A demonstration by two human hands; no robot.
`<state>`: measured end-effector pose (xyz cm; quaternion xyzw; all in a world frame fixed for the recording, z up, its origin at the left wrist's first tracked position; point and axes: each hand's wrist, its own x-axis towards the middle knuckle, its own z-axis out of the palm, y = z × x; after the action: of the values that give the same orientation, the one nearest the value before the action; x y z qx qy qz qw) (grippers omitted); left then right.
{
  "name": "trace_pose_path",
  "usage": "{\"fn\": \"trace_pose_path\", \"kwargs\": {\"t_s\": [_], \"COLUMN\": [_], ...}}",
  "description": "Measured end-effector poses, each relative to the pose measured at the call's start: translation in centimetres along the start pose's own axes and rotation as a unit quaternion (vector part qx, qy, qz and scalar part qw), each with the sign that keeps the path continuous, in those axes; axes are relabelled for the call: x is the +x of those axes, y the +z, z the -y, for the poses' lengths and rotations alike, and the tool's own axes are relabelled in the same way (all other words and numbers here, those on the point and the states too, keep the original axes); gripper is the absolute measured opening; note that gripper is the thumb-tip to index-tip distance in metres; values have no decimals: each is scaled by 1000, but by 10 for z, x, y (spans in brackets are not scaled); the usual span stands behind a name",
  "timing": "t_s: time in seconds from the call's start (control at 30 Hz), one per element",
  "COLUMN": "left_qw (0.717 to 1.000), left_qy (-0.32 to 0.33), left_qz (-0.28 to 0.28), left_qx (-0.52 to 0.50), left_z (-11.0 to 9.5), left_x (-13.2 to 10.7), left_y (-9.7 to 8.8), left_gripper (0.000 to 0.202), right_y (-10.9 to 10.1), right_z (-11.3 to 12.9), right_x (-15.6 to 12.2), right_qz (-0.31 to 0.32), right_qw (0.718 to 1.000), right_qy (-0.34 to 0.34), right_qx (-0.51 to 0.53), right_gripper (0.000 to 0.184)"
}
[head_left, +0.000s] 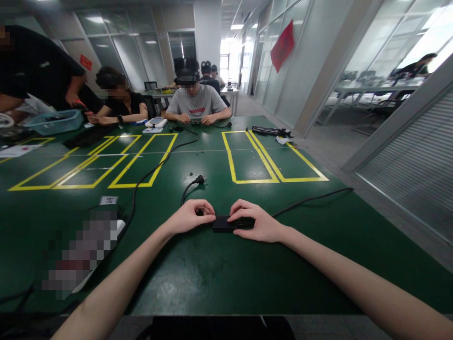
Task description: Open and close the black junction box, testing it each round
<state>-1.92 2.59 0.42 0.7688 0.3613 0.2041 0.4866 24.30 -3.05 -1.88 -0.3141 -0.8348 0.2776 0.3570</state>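
Note:
A flat black box [222, 223], like a power adapter, lies on the green table [219, 269] straight in front of me. My left hand [191, 216] is curled at the box's left end, fingers pinched around a small dark part there. My right hand [252, 222] lies over the box's right end with its fingers closed on it. A black cable with a plug [199, 180] runs away from the left hand, and another black cable [311, 197] leaves to the right.
Yellow taped rectangles [247, 160] mark the table's middle. A long black cord [148, 174] crosses toward two people seated at the far side; a third person stands at the far left by a blue tray [54, 122]. A black tool [271, 131] lies far right.

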Motion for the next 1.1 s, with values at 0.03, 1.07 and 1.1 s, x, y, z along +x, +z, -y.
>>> {"fn": "trace_pose_path", "kwargs": {"t_s": [0.03,1.07,1.1], "left_qw": [1000,887,882], "left_qy": [1,216,221], "left_qz": [1,3,0], "left_qx": [6,408,416], "left_z": [0,-5,-5], "left_x": [0,-2,-2], "left_y": [0,27,27], "left_gripper": [27,55,56], "right_y": [1,7,8], "right_z": [0,9,9], "right_x": [0,-2,-3], "right_qz": [2,73,68], "right_qw": [1000,985,984], "right_qy": [1,7,1], "right_qx": [-7,-156,-165], "right_gripper": [21,19,19]}}
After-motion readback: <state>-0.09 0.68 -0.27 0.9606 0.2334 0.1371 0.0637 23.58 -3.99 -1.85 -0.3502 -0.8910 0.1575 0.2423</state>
